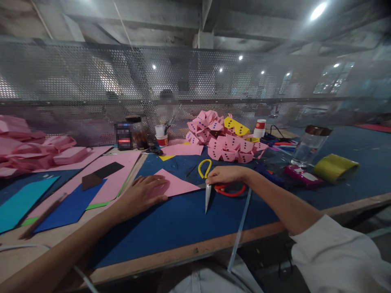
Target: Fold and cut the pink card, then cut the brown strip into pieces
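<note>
My left hand [143, 195] lies flat, fingers stretched out, on a pink sheet of paper [177, 185] on the blue table top [183, 224]. To its right, my right hand [224, 175] is closed on yellow-handled scissors [206, 179]; their closed blades point toward me. Red-handled scissors [230, 190] rest just beside and under that hand.
A heap of pink and yellow folded paper pieces with black dots [224, 138] sits behind. Pink, blue and teal sheets [70, 195] lie at left, with a pink stack [30, 150]. Jars [310, 144], small cups [161, 136], a yellow tape roll [334, 167] and a perforated metal screen [122, 81] stand behind.
</note>
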A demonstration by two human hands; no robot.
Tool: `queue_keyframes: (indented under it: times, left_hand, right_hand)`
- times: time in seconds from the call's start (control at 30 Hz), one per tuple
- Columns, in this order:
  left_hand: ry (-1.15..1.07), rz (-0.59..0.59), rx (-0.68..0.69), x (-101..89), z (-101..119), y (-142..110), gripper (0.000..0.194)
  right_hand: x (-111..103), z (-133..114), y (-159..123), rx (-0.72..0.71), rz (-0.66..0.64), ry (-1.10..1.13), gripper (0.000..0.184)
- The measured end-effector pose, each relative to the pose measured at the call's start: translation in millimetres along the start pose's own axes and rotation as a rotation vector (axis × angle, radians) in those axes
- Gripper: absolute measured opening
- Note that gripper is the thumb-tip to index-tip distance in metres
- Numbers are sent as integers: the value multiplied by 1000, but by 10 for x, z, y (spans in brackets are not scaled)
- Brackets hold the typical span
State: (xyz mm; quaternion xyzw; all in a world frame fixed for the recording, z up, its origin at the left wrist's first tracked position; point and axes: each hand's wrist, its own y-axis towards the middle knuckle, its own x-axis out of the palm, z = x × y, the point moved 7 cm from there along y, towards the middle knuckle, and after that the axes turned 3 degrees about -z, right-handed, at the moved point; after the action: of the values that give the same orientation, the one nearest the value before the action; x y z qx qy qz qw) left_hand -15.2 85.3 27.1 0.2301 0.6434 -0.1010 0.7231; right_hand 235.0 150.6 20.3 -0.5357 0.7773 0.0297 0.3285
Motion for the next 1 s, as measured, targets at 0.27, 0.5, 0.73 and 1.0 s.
queue_keyframes:
  times: [0.27, 0.5, 0.73, 1.0]
  left_hand:
    - [-46, -100, 110, 166, 115, 155, 62]
    - [-101, -148, 123, 196, 130, 112, 49]
    - [-65, -155, 116, 260, 79, 140, 49]
    - [-57, -152, 110, 257, 80, 148, 49]
  right_hand:
    - [-17, -81, -25, 17, 14, -124, 38]
    - [4, -119, -27, 54, 55, -159, 38]
    - [18, -116, -16, 65, 85, -186, 38]
    - [38, -89, -18, 77, 66, -177, 38]
